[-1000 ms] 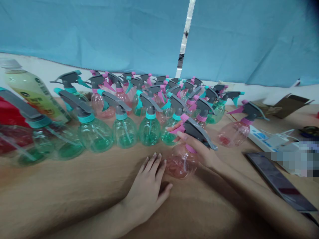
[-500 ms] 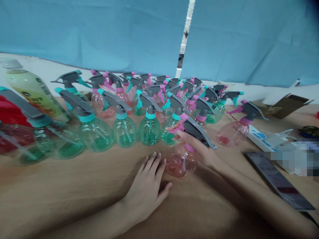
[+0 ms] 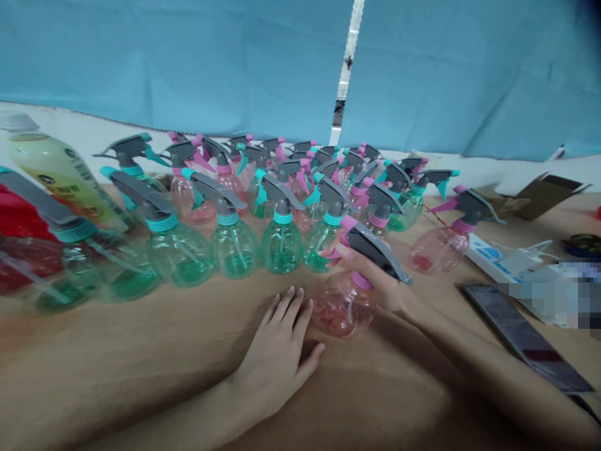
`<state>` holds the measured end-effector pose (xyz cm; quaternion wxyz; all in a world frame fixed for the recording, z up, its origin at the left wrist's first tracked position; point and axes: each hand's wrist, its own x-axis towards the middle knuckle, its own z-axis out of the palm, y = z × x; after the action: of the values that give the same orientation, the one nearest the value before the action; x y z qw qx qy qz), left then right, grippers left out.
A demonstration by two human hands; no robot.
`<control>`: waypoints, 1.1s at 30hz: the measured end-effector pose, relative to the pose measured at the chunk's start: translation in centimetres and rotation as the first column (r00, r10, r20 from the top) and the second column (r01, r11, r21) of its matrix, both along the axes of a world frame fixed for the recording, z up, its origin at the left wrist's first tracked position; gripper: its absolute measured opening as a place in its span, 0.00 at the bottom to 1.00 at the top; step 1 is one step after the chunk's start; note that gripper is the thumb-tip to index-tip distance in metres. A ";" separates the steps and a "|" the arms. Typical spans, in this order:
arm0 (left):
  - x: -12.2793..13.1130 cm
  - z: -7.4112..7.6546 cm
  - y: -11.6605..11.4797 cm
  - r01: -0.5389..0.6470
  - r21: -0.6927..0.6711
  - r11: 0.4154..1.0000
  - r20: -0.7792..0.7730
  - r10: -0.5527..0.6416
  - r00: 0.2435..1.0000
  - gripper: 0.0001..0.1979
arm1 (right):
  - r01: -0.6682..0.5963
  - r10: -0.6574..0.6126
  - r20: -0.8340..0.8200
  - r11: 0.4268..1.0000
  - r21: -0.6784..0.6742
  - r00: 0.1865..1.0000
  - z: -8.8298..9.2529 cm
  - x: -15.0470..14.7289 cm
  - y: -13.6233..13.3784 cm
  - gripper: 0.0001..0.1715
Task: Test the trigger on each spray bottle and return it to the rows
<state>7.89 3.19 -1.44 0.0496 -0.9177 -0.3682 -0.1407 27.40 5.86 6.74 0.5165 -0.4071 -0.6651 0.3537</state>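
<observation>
My right hand (image 3: 370, 275) is wrapped round the neck and trigger of a pink spray bottle (image 3: 340, 310), whose head is grey and pink. The bottle tilts a little, and some of its neck is hidden by my fingers. Left of it, my left hand (image 3: 279, 354) lies flat on the wooden table (image 3: 154, 363), fingers spread, the tips close to the bottle's base. Behind my hands stands a row of green spray bottles with turquoise collars, among them one green spray bottle (image 3: 282, 247) straight ahead. Another pink spray bottle (image 3: 439, 247) stands to the right.
More spray bottles crowd the back. A large labelled bottle (image 3: 66, 169) and a red thing (image 3: 21, 213) are at the left. On the right lie a phone (image 3: 521, 338), a white power strip (image 3: 493, 257) and an open cardboard box (image 3: 547, 194). Blue cloth (image 3: 188, 69) covers the wall.
My right hand and the pink spray bottle have shifted very slightly to the right. My left hand stays flat in the same place.
</observation>
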 end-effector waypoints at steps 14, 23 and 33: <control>0.0 0.0 0.1 0.011 -0.019 1.000 0.007 -0.011 1.000 0.28 | 0.034 -0.034 0.004 0.999 -0.001 0.999 -0.8 0.3 0.1 0.15; -0.1 -0.1 0.1 0.007 -0.020 1.000 0.031 -0.007 1.000 0.27 | -0.026 0.021 -0.055 0.996 -0.088 0.998 -1.4 0.4 0.2 0.11; 0.0 -0.1 0.1 0.009 -0.017 1.000 0.035 -0.008 0.999 0.27 | -0.056 0.052 -0.135 0.998 -0.027 0.990 -1.4 -0.1 0.3 0.12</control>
<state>7.87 3.26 -1.59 0.0348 -0.9170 -0.3663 -0.1540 27.32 6.20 5.35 0.5441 -0.3723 -0.6342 0.4040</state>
